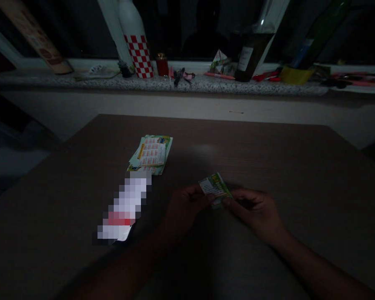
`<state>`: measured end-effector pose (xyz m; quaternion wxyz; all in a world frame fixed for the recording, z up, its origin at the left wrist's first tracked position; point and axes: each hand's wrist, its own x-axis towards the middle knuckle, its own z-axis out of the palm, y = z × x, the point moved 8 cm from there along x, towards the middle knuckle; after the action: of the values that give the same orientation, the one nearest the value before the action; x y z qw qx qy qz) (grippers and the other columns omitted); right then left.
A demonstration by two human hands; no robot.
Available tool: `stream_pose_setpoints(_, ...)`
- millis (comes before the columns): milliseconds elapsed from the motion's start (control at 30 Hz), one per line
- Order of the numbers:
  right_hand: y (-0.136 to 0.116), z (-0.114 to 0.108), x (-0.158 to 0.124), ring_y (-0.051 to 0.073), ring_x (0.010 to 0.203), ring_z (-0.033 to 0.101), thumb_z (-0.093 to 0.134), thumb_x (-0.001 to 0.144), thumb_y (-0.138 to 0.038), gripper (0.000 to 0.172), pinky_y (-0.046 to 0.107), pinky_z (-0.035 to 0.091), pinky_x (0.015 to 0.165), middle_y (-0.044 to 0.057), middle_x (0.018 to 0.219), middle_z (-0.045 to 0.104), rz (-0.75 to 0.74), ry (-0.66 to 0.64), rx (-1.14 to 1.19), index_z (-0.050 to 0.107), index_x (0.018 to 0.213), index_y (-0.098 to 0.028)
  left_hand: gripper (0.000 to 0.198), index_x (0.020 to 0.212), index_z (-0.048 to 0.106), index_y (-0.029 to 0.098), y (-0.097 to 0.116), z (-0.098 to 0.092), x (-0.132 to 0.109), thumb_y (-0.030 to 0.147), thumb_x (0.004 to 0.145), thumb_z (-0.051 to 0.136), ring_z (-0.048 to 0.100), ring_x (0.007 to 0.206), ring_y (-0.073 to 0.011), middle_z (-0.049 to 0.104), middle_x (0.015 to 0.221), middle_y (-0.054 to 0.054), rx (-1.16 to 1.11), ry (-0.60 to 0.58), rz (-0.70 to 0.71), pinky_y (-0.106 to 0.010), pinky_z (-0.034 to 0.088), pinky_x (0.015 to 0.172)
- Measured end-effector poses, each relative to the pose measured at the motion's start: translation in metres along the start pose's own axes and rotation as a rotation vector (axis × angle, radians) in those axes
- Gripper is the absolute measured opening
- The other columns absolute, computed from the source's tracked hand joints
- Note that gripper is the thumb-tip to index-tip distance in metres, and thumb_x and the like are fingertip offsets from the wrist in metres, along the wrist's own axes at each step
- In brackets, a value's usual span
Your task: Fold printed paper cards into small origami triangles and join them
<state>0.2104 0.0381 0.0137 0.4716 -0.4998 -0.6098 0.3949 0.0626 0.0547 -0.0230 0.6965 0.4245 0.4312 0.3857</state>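
Note:
Just above the table, a small green and white printed card (217,185) is pinched between my two hands. My left hand (187,208) closes its thumb and fingers on the card's left side. On the lower right corner, my right hand (259,212) grips with thumb and fingertips. A bit of another pale green edge shows beneath it, so there may be more than one card. A loose stack of similar printed cards (151,152) lies to the left, beyond my hands. Closer to me, a lit phone (125,208) rests on the table, its screen pixelated.
The brown table (253,150) meets a wall under a speckled stone sill (206,85). Along the sill stand a red-and-white checkered bottle (139,52), a small red jar (162,64), a dark tube (250,56), a green bottle (321,31) and a tall tan tube (39,37). The light is dim.

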Motion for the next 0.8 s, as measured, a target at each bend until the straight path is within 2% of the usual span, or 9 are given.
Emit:
stream_pose_setpoints(267,0.004,-0.001,-0.001,0.015,0.057,0.067,0.069,0.077,-0.029,0.011,0.024,0.055,0.053,0.002,0.068,0.075,0.042,-0.008,0.012,0.074,0.075,-0.019,0.020,0.087,0.070,0.016,-0.005,0.001,0.001,0.027,0.071,0.075,0.068,0.083,-0.0191,0.075,0.088,-0.004,-0.024,-0.008,-0.016,-0.035,0.050,0.084)
stream_pose_setpoints(433,0.007,0.001,-0.001,0.013,0.054,0.064,0.069,0.077,-0.031,0.015,0.023,0.051,0.050,0.002,0.063,0.072,0.078,-0.035,0.061,0.073,0.072,-0.018,0.019,0.085,0.070,0.016,-0.007,0.001,0.001,0.027,0.071,0.076,0.068,0.081,-0.0168,0.074,0.086,-0.002,-0.051,0.004,-0.026,-0.031,0.050,0.081)
stream_pose_setpoints(667,0.016,0.003,-0.001,0.012,0.054,0.062,0.071,0.076,-0.035,0.019,0.022,0.049,0.052,0.001,0.060,0.070,0.174,-0.066,0.152,0.072,0.068,-0.018,0.019,0.082,0.069,0.015,-0.007,0.001,0.000,0.029,0.071,0.075,0.067,0.077,-0.0173,0.073,0.081,-0.003,-0.017,0.005,-0.033,-0.032,0.050,0.078)
stream_pose_setpoints(800,0.023,0.006,0.000,0.015,0.062,0.064,0.065,0.083,-0.040,0.027,0.025,0.049,0.061,0.003,0.066,0.070,0.209,-0.141,0.270,0.071,0.070,-0.017,0.022,0.086,0.070,0.014,-0.012,0.002,0.002,0.030,0.072,0.075,0.066,0.077,-0.0174,0.073,0.084,-0.004,-0.102,-0.023,-0.048,-0.031,0.050,0.077)
